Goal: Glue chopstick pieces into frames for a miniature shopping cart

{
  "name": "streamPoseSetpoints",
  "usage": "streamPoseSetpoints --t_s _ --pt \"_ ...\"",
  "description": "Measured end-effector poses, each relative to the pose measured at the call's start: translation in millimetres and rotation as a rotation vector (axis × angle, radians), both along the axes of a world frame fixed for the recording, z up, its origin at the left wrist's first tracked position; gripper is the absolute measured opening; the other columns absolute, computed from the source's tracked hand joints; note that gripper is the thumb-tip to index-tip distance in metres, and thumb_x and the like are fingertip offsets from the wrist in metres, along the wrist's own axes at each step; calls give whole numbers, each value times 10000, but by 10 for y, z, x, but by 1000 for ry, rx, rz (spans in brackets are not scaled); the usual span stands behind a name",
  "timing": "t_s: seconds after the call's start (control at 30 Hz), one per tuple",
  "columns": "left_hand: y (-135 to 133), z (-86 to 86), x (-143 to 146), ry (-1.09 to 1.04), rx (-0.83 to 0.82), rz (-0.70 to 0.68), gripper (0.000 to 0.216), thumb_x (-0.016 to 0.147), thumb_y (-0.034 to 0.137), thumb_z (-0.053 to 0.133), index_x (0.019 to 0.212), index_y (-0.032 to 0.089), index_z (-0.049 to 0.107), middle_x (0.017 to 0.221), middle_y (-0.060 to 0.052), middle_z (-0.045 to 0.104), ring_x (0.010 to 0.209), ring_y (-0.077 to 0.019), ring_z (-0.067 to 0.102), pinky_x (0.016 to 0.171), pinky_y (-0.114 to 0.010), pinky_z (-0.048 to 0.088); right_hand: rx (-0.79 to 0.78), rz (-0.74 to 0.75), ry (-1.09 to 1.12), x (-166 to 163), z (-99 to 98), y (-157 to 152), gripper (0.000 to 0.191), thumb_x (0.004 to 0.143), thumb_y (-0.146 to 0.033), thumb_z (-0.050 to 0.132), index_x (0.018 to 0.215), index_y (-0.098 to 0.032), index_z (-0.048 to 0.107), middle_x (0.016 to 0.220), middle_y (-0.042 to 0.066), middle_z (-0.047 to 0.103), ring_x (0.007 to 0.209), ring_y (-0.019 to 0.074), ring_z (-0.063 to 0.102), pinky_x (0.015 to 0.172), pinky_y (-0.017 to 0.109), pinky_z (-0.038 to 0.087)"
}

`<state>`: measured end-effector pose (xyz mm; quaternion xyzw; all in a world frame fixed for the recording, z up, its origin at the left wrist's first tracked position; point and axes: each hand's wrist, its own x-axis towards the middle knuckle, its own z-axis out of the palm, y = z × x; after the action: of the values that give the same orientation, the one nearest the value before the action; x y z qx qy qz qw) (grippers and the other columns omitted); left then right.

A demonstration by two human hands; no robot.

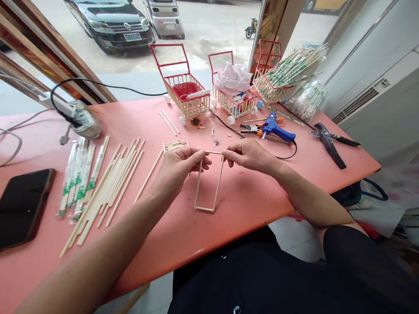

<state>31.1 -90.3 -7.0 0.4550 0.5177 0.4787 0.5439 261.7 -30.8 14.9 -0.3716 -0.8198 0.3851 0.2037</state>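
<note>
A narrow rectangular frame of thin wooden sticks (pixel 197 188) is held up between my hands over the pink table. My left hand (pixel 185 168) pinches its far left corner between thumb and fingers. At the far right corner, my right hand (pixel 244 155) grips the same frame, thumb on the joint. The frame's near short side tilts toward me. Just beyond my left hand lie short cut stick pieces (pixel 175 145), partly hidden by it. A longer stick setup (pixel 149 175) runs along the left of my forearm.
Loose chopsticks (pixel 113 187) and wrapped ones (pixel 77 174) lie left, near a phone (pixel 24 207) and a power strip (pixel 83 122). Small stick carts (pixel 193 107) stand at the back. A blue glue gun (pixel 276 128), pliers (pixel 250 128) and a black tool (pixel 329 144) lie right.
</note>
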Motion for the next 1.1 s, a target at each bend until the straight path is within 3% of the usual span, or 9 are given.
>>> streamPoseSetpoints --t_s 0.23,0.4,0.53,0.6,0.7,0.87,1.0,1.1 --pt "-1 53 -31 -28 -96 0 352 698 434 923 923 168 874 826 -95 855 748 -198 769 722 -307 578 -12 -16 -25 -3 10 -11 304 1080 -267 638 877 -145 827 675 -13 756 551 81 504 658 267 384" --pt "-14 158 -12 -47 -216 -2 504 576 409 951 992 150 835 781 -92 850 749 -217 786 802 -354 611 15 -50 -51 10 15 2 320 1096 -270 609 889 -147 821 670 -9 764 557 90 521 665 263 387" --pt "-34 209 -51 -43 -260 -73 706 502 346 1043 1130 151 785 833 -103 873 781 -224 807 838 -364 622 107 -188 -279 10 57 17 317 1094 -191 597 868 -137 813 722 28 787 664 124 636 729 266 409" --pt "-53 200 -82 -54 -265 -96 730 482 364 1092 1108 162 775 856 -112 880 801 -231 822 841 -362 627 137 -221 -454 -8 78 6 295 1095 -185 610 909 -130 832 803 63 818 789 164 704 764 281 407" --pt "-92 144 -111 -78 -269 -100 643 444 438 1138 907 172 780 847 -117 878 802 -231 830 843 -353 641 189 -195 -656 -54 94 -36 310 1123 -260 604 990 -144 859 959 108 854 935 221 739 754 318 372" --pt "-146 49 -90 -129 -217 -113 600 490 554 1135 851 174 842 819 -92 865 736 -192 801 761 -309 652 247 -171 -726 -23 165 -46 372 1160 -354 564 1099 -153 871 1125 146 855 1065 272 748 817 344 425" --pt "-139 21 -77 -198 -142 -35 586 510 568 1132 830 171 843 773 -63 835 680 -148 763 691 -243 627 386 -372 -633 306 311 103 323 1125 -280 595 1306 -146 826 1364 171 795 1288 317 702 1073 387 488" --pt "-121 0 -84 -241 -105 0 569 519 544 1137 828 169 839 766 -46 820 642 -125 735 653 -220 609 426 -587 -764 635 387 251 389 1104 -331 608 1389 -137 787 1395 227 761 1294 379 689 1079 463 513"
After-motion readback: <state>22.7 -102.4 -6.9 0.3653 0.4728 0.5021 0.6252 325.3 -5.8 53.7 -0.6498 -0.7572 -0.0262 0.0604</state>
